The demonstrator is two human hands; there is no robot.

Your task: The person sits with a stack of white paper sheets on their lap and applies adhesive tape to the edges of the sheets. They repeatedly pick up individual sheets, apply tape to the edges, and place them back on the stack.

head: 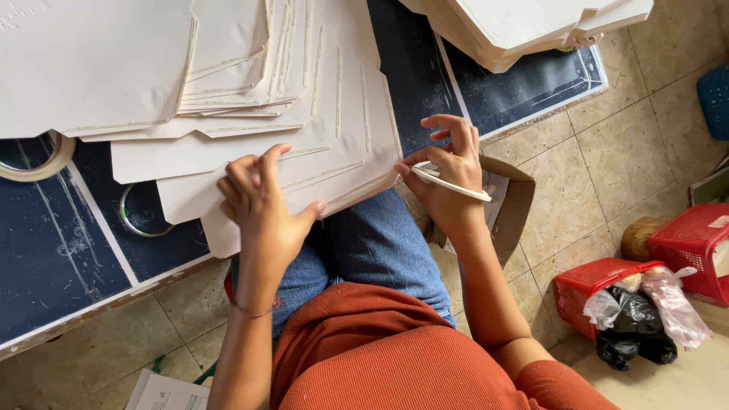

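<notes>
A spread stack of flat white die-cut cardboard sheets lies on a dark blue table, its near edge hanging over my lap. My left hand grips the near edge of the sheets, thumb underneath and fingers curled on top. My right hand touches the right corner of the same sheets with its fingertips and holds a thin white strip across the palm.
A second pile of white sheets sits at the table's far right. Tape rolls lie at the left. An open brown cardboard box stands on the tiled floor by my knee; red baskets with plastic bags are to the right.
</notes>
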